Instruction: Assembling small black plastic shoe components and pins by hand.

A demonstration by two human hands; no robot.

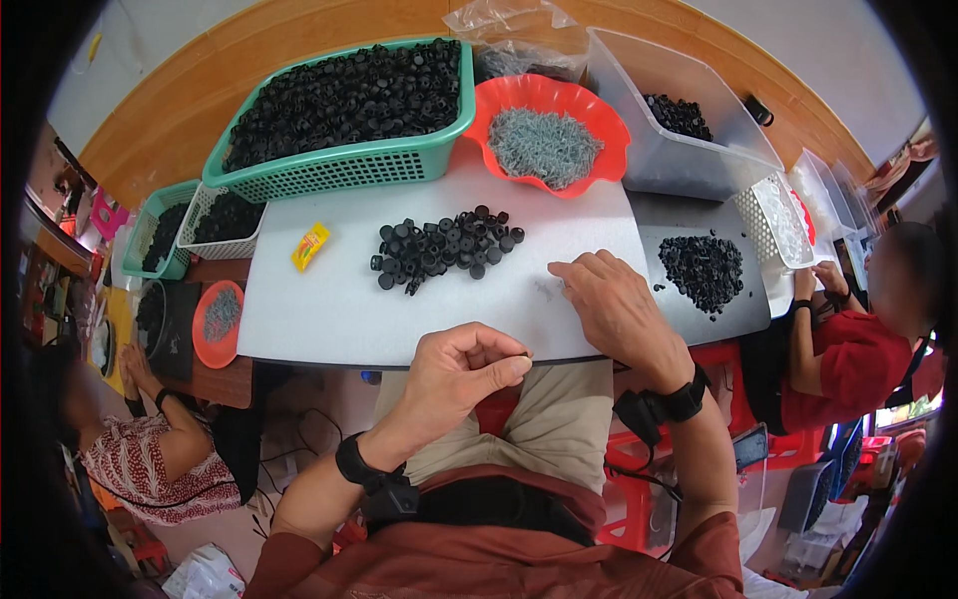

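My left hand (464, 371) is closed at the near edge of the white table, thumb and index finger pinched together. A tiny dark piece (527, 354) shows at their tips, too small to name its kind. Over the table to its right, my right hand (617, 307) reaches in with its fingers apart, the index finger stretched out to the left. Beside those fingers a few small grey screws (544, 290) lie loose, only faintly visible. The right thumb is mostly hidden. Beyond both hands sits a pile of round black plastic caps (444, 248).
A green basket (339, 178) of black caps, a red scalloped bowl (479, 100) of grey screws and a clear bin (699, 160) line the back. Small black parts (701, 272) lie on a dark board at right. A yellow packet (310, 247) lies left. People sit at both sides.
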